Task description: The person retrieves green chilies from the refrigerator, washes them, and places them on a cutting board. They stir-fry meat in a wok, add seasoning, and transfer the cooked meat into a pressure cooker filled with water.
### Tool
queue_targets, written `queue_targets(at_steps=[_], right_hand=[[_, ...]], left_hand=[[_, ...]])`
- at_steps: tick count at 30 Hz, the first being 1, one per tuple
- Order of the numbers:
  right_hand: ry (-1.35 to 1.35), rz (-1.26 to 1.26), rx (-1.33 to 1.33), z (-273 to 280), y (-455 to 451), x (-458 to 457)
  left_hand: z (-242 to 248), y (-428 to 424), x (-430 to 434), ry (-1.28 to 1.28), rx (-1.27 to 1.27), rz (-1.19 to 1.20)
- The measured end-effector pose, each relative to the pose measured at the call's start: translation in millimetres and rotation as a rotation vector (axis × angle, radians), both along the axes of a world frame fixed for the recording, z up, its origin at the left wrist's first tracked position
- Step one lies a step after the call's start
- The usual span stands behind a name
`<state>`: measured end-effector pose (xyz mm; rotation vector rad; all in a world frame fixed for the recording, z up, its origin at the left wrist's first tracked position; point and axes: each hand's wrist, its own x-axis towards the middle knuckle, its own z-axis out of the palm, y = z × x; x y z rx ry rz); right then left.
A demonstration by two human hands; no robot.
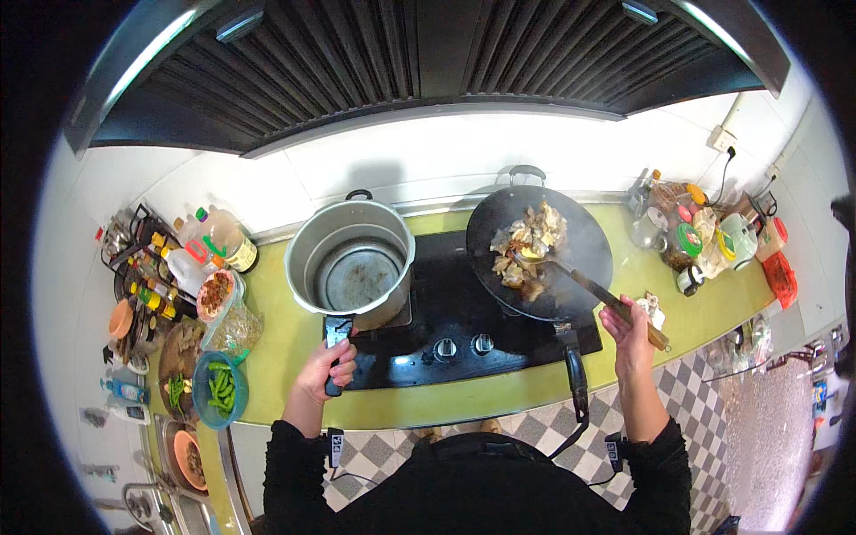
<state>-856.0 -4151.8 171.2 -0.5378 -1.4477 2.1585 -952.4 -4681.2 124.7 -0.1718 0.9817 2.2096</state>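
My left hand (328,366) is closed around the black handle (338,331) of a deep metal pot (401,294), likely a pressure cooker body without its lid. Its inside holds no food, and brown marks show on the bottom. With my right hand (628,331) I grip the wooden handle of a spatula (592,287). The spatula's metal end rests among chopped meat pieces (535,231) in a dark wok (588,234). Steam rises from the wok, which sits over the right side of a black glass cooktop (435,267).
Bottles (227,241), a blue bowl of green peppers (221,391) and a round cutting board (180,344) crowd the left counter. Jars (689,237) stand at the right. A range hood (441,53) hangs above. The wok's long handle (575,381) juts past the counter's front edge.
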Motion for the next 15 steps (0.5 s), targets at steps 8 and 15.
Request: queue_targets(at_steps=[8, 15], right_hand=[[-0.006, 0.06, 0.04, 25.0, -16.7, -13.3], [0.004, 0.125, 0.02, 39.6, -39.2, -33.4]], left_hand=[[19.2, 16.2, -4.5, -0.036, -0.111, 0.032], [26.6, 19.6, -7.2, -0.057, -0.133, 0.026]])
